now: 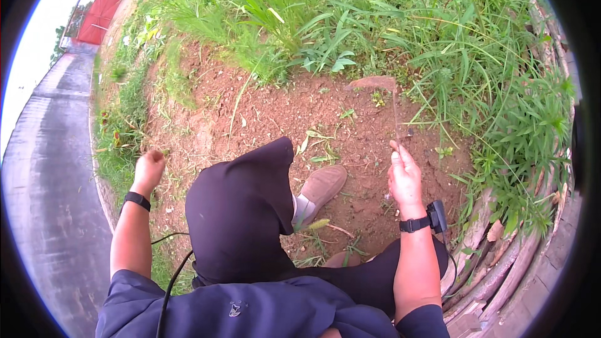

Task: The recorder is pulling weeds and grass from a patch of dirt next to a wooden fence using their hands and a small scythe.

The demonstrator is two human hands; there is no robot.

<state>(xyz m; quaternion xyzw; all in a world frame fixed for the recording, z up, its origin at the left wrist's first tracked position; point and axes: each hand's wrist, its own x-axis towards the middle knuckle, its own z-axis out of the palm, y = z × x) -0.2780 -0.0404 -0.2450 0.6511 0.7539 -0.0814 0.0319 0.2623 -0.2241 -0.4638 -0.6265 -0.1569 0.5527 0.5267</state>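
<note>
My right hand [404, 179] grips a rusty sickle [395, 112] by its lower end. Its thin shaft points away from me, and the brown blade [373, 83] bends off to the left, over bare soil at the edge of the weeds. Off to the left, my left hand [150, 169] is curled above the border of the soil. A speck of green shows by its fingertips; whether the fingers hold it is unclear. Between my hands lies reddish soil [267, 108] with a few pulled leaves [317, 138] on it.
Tall grass and weeds [357, 19] grow ahead and to the right. Wooden poles [497, 263] lie along the right edge. A paved strip [51, 164] runs down the left, towards a red gate [101, 16]. My bent knee [235, 211] and shoe [324, 188] stand between my arms.
</note>
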